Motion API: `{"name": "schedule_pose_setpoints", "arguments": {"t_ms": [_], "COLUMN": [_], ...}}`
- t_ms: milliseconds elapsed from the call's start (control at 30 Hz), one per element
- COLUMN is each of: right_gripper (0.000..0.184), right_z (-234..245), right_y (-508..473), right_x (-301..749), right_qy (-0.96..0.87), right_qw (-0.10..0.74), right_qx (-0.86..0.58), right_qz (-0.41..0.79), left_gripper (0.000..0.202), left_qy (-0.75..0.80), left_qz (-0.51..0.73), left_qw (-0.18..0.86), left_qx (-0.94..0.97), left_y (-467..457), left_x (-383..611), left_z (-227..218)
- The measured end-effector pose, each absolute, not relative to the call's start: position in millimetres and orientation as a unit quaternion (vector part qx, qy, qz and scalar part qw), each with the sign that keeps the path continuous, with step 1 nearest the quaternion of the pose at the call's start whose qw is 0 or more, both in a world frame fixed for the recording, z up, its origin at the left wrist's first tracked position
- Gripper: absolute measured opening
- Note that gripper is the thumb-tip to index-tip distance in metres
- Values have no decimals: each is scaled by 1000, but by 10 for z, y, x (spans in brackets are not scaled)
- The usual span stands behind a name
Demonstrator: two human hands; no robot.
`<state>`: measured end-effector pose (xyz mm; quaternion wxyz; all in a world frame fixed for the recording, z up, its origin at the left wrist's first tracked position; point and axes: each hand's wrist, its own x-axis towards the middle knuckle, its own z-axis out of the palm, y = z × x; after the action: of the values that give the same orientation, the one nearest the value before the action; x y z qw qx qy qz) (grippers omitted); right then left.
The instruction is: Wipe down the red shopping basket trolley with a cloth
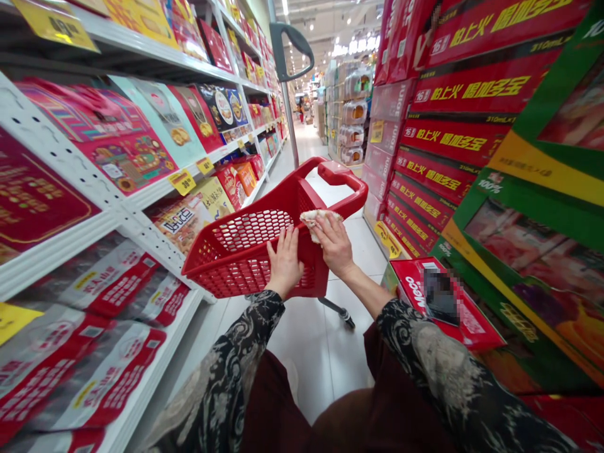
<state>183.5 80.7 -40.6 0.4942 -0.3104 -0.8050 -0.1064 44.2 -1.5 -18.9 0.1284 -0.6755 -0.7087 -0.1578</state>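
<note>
In front of me stands a red plastic shopping cart basket (236, 280) with perforated sides and a raised red handle (353, 189). My left hand (285, 261) lies on its near rim, fingers stretched out and thumb apart. Against the corner beside the handle, my right hand (334, 242) presses a pale, crumpled cloth (311, 217), its fingers flat over it. Part of the cloth is hidden under the fingers. Nothing shows inside the visible part of the basket. A dark leg with a small wheel (348, 319) sticks out below.
A tall grey pole with a looped handle (302, 47) rises behind the basket. White shelves (141, 198) of packaged goods line the left. Stacked red drink cartons (438, 151) and green boxes (528, 251) flank the right. A dark, partly blurred object (438, 296) lies on a red box.
</note>
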Motion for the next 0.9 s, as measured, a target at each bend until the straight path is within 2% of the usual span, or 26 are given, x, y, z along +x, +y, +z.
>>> {"name": "schedule_pose_setpoints", "arguments": {"t_ms": [333, 433, 533, 633, 733, 900], "right_gripper": [32, 34, 38, 40, 39, 35], "right_z": [-1089, -939, -543, -260, -299, -687], "right_y": [561, 563, 644, 737, 758, 663], "right_x": [1896, 1909, 1835, 1695, 1578, 1528], "right_qy": [-875, -855, -822, -819, -838, -858], "right_qw": [410, 449, 501, 502, 475, 447], "right_qx": [-242, -251, -263, -269, -255, -241], "right_qz": [-91, -70, -66, -71, -87, -77], "left_gripper": [78, 79, 81, 82, 83, 84], "left_qy": [-693, -717, -752, -753, -749, -734], "left_qz": [-160, -166, -151, -141, -143, -136], "left_qw": [131, 130, 108, 93, 88, 91], "left_qx": [-691, -664, -633, -636, -642, -659], "left_y": [-24, -61, -88, -96, -109, -163], "left_x": [365, 182, 10, -40, -6, 26], "left_z": [-159, -171, -208, -222, -207, -211]}}
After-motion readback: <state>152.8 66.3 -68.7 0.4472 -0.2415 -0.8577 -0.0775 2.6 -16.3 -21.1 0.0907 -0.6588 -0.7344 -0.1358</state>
